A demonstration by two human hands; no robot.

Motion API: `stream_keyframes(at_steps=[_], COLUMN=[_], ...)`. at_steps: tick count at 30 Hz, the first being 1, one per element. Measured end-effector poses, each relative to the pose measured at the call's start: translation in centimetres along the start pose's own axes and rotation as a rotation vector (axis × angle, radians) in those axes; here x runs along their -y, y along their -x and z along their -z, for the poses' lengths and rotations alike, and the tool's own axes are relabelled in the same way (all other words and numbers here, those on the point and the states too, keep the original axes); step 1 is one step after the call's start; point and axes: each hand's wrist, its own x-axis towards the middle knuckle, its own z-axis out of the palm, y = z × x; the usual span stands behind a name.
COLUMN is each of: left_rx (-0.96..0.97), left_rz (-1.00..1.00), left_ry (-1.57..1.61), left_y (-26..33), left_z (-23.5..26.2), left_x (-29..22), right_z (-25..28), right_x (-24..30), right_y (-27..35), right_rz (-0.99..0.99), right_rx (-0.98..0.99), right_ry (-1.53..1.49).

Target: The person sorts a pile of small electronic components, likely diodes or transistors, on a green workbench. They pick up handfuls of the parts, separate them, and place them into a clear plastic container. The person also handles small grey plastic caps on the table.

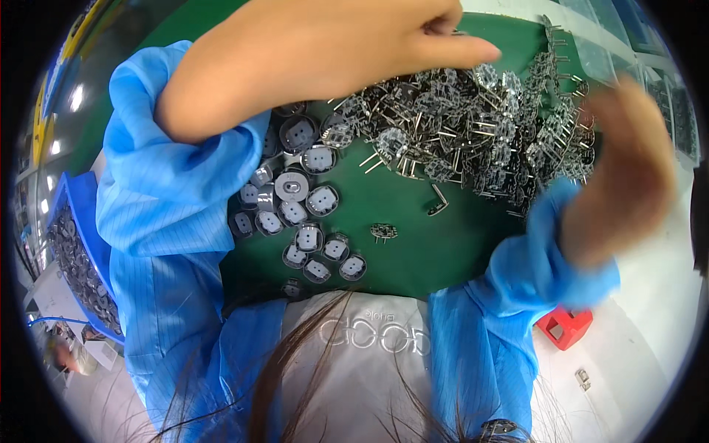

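Head view looks down on a green mat with a smooth, matte surface. At twelve o'clock the left hand reaches across the frame, its fingers drawn together and pinching a small dark metal piece at the fingertips, directly above the heap. At three o'clock the right hand is blurred; whether its fingers are spread or curled cannot be told. It sits at the right edge of the heap of metal pin parts, a tangled, glinting pile of thin prongs and perforated discs spread from one to two o'clock. Toward nine o'clock of centre lie rounded grey plastic caps, smooth and flat, each with a pale rectangular inset, loosely clustered. One lone pin part rests at centre. Crinkled blue sleeves cover both forearms. A red block lies at four o'clock.
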Motion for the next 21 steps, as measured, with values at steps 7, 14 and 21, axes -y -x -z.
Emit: stream_keyframes(at_steps=[7,14,21], left_rx=[-0.131,-0.043,-0.175], left_rz=[0.099,0.101,0.129], left_ry=[-0.067,-0.003,-0.120], left_y=[0.2,0.3,1.2], left_z=[1.0,3.0,2.0], left_x=[0.2,0.1,0.0], right_z=[3.2,3.0,2.9], right_x=[10.7,10.0,7.6], right_y=[1.2,3.3,4.0], right_rz=[0.155,0.199,0.198], right_rx=[0.993,1.126,1.107], right_ry=[-0.984,-1.031,-1.019])
